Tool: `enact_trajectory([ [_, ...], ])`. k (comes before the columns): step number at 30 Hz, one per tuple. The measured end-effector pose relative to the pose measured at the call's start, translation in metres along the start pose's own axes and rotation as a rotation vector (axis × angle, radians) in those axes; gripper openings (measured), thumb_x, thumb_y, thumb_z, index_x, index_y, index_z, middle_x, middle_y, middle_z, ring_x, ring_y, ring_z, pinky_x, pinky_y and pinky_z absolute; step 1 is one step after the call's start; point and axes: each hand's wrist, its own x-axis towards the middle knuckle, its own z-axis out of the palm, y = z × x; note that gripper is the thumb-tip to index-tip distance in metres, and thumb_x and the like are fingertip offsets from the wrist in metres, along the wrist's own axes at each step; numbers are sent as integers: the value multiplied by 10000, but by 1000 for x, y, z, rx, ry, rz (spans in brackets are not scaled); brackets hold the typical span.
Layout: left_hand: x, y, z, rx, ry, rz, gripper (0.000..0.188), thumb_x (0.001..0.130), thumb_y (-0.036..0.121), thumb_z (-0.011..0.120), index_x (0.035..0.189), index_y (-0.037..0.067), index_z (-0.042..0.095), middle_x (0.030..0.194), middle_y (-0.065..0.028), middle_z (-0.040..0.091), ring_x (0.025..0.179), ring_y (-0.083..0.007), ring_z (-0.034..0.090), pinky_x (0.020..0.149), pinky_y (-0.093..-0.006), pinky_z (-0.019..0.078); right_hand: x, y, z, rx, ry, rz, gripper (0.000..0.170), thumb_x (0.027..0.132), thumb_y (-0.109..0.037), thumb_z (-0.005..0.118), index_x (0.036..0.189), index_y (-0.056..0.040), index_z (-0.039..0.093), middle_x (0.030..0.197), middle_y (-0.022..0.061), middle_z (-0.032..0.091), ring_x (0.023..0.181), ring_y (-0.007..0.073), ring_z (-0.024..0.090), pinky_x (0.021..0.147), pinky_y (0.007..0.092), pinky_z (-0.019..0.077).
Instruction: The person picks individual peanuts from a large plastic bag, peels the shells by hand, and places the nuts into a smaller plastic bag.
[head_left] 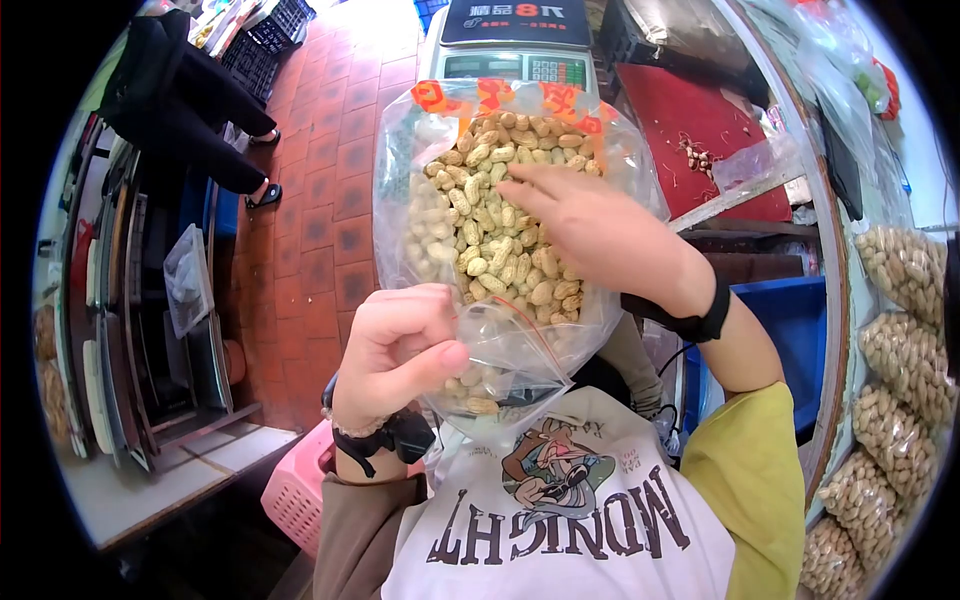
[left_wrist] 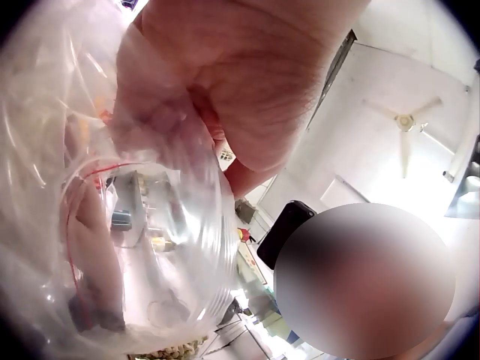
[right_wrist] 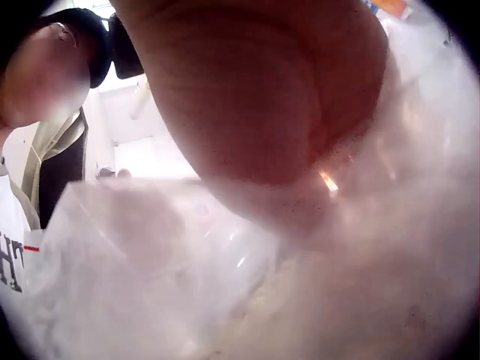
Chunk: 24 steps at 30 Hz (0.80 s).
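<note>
A clear plastic zip bag (head_left: 398, 225), filled with unshelled peanuts (head_left: 490, 245), lies in front of the person, its red zip line (head_left: 535, 330) on the near side. My left hand (head_left: 400, 345) grips the bag near its mouth with curled fingers, the thumb pointing right. In the left wrist view, the left hand (left_wrist: 232, 75) has the clear film bunched at its fingers. The right hand (head_left: 610, 230) lies flat over the peanuts with its fingers extended together. Blurred bag film surrounds the right hand (right_wrist: 247, 97) in the right wrist view.
A weighing scale (head_left: 555, 72) stands beyond the bag. Packed peanut bags (head_left: 905, 345) line the right edge. A blue bin (head_left: 785, 310) and red board (head_left: 675, 130) are at right, a pink basket (head_left: 300, 490) at lower left. Another person's legs (head_left: 195, 110) show on the tiled floor.
</note>
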Motion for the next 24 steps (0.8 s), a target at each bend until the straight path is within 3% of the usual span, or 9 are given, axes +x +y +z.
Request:
enact_trajectory([
  [3, -3, 1, 0, -36, 42, 16, 260, 779, 63, 698, 613, 22, 503, 575, -27, 439, 579, -167, 397, 559, -306, 286, 7, -1, 20, 56, -18, -95, 524, 790, -24, 585, 1309, -65, 524, 1385, 185, 471, 1262, 391, 456, 1009, 444, 418],
  [6, -6, 6, -1, -49, 69, 31, 289, 769, 74, 715, 599, 35, 484, 573, -21, 427, 576, -163, 385, 557, -305, 270, 1, -5, 22, -85, -112, -105, 542, 802, -145, 598, 1329, -77, 495, 1418, 200, 428, 1241, 422, 436, 1010, 479, 391],
  [8, -9, 5, -5, -53, 86, 41, 300, 765, 81, 725, 594, 43, 481, 574, -20, 428, 578, -162, 382, 556, -304, 266, -5, -5, 3, 34, -313, -219, 601, 794, -271, 614, 1349, -94, 468, 1385, 209, 450, 1139, 419, 484, 979, 471, 397],
  [11, -13, 1, -11, -139, 9, 121, 287, 773, 187, 751, 622, 49, 551, 611, -23, 450, 597, -162, 391, 564, -303, 274, -10, -17, -7, 129, -490, -120, 632, 767, -325, 644, 1334, -98, 483, 1339, 194, 482, 1073, 385, 504, 952, 467, 397],
  [14, -10, 21, -7, -114, -129, 169, 255, 737, 285, 759, 704, 56, 651, 695, -16, 449, 643, -167, 399, 589, -303, 287, -14, -23, -6, 77, -491, -93, 630, 733, -347, 674, 1287, -96, 510, 1284, 186, 501, 1069, 390, 508, 934, 471, 401],
  [15, -12, 32, -5, 13, -196, 174, 251, 710, 299, 749, 747, 61, 679, 731, -11, 433, 664, -170, 398, 605, -304, 292, -16, -25, -2, 80, -494, -93, 630, 733, -347, 674, 1287, -96, 510, 1284, 186, 501, 1069, 390, 508, 934, 471, 401],
  [17, -19, 43, 1, 117, -259, 164, 228, 627, 241, 734, 793, 87, 711, 795, 0, 388, 697, -178, 387, 630, -314, 292, -19, -28, 10, 21, -254, -100, 614, 703, -363, 704, 1235, -107, 533, 1232, 183, 508, 1043, 393, 513, 902, 470, 408],
  [20, -19, 44, 3, 206, -303, 315, 188, 610, 171, 732, 781, 100, 703, 800, 0, 393, 691, -178, 383, 627, -315, 281, -15, -34, 9, -19, -313, -138, 592, 682, -355, 735, 1203, -142, 552, 1184, 177, 509, 1017, 392, 521, 841, 469, 431],
  [24, -18, 37, 2, 242, -299, 296, 155, 627, 122, 781, 749, 125, 686, 793, 5, 383, 693, -171, 380, 622, -304, 266, -13, -29, 22, 30, -382, -132, 526, 698, -301, 737, 1180, -167, 572, 1162, 174, 511, 951, 378, 556, 777, 460, 459],
])
